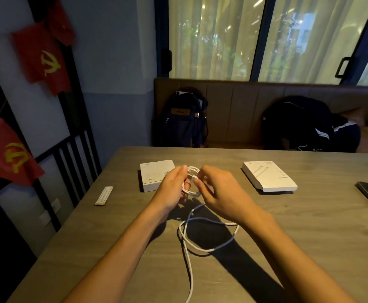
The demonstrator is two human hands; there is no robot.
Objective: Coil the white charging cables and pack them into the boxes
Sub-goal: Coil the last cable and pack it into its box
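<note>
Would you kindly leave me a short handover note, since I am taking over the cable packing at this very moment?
Left hand: grips the small coil of the white cable above the table.
Right hand: pinches the same cable at the coil.
Loose tail: lies looped on the table and runs out of view towards the person.
Boxes: left box behind the left hand, right box further right; nothing visibly packed.
Done: first turns wound.
Left: wind in the tail, pack the coil into a box.
</note>
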